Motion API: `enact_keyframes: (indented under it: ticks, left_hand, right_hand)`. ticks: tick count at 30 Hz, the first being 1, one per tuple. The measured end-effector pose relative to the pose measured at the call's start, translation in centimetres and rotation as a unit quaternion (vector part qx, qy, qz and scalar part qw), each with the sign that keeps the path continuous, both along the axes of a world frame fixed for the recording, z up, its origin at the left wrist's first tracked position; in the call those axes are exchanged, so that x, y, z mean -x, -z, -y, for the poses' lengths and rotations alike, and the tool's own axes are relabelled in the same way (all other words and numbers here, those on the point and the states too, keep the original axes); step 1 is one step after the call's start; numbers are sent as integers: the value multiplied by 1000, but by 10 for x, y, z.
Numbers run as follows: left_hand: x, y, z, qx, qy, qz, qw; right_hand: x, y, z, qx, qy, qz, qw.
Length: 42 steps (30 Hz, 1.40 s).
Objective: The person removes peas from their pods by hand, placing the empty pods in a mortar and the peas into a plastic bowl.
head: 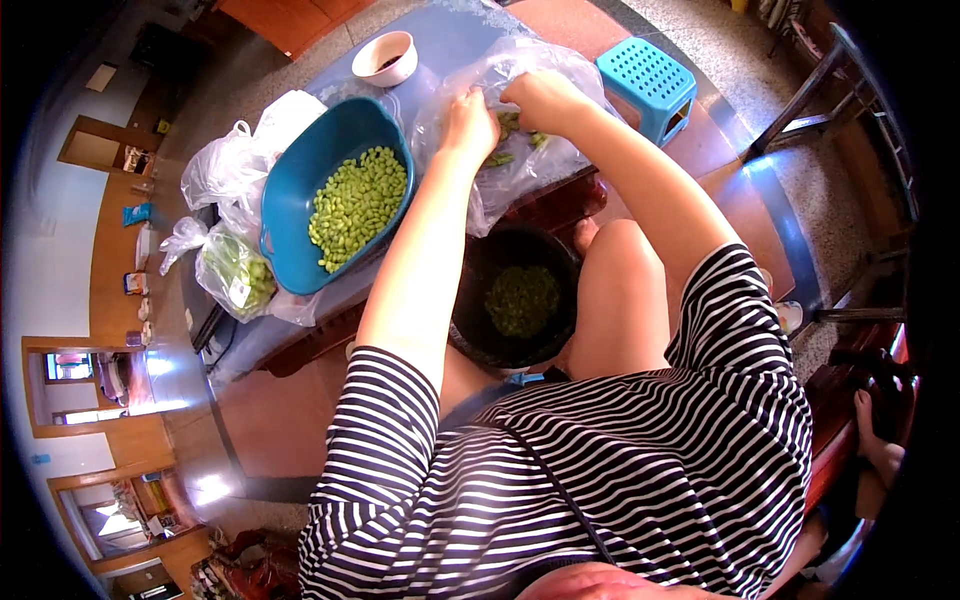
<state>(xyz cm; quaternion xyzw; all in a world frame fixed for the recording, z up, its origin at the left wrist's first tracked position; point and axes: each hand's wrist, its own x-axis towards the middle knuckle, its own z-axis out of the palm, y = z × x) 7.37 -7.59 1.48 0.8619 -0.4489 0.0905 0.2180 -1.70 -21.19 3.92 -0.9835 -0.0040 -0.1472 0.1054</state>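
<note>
A clear plastic bag (pixel 553 61) lies spread on the table, with green bean pods (pixel 501 159) inside it. My left hand (pixel 472 126) pinches the film at the bag's near left. To its right, my right hand (pixel 541 101) is curled over the bag, its fingertips at the film and partly hidden. A blue plastic basin (pixel 289 199) left of my arms holds many shelled green beans (pixel 356 206). Between my knees stands a dark bucket (pixel 476 311) with green matter (pixel 523 301) at its bottom.
A white bowl (pixel 369 60) with dark contents stands behind the basin on the blue-covered table (pixel 442 34). White plastic bags (pixel 225 169) and a knotted bag of green pods (pixel 236 274) lie left of the basin. A blue stool (pixel 649 82) stands right. Another person's foot (pixel 866 420) shows far right.
</note>
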Motion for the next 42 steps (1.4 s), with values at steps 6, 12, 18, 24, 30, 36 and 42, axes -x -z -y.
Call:
enact_keyframes:
  ticks: [6, 12, 18, 24, 30, 36, 42]
  left_hand:
    - [34, -22, -18, 93, 28, -34, 995]
    - [60, -35, -41, 231, 91, -50, 967]
    - [92, -48, -61, 351, 41, -476, 806]
    - [116, -48, -116, 407, 55, -671, 618]
    - [140, -46, -150, 428, 3, -713, 556]
    - [157, -25, -153, 463, -2, -573, 676]
    - [164, -18, -152, 460, -38, -523, 716]
  right_hand:
    - [19, -9, 1, -204, 28, 21, 978]
    - [34, -11, -19, -666, 19, 30, 745]
    - [58, -16, -51, -736, -82, 38, 671]
    - [91, -13, -92, -662, -125, 73, 736]
    - [111, 2, -129, -731, -138, 64, 665]
    - [115, 24, -137, -741, -119, 28, 661]
    - [113, 28, -137, -664, -107, 45, 739]
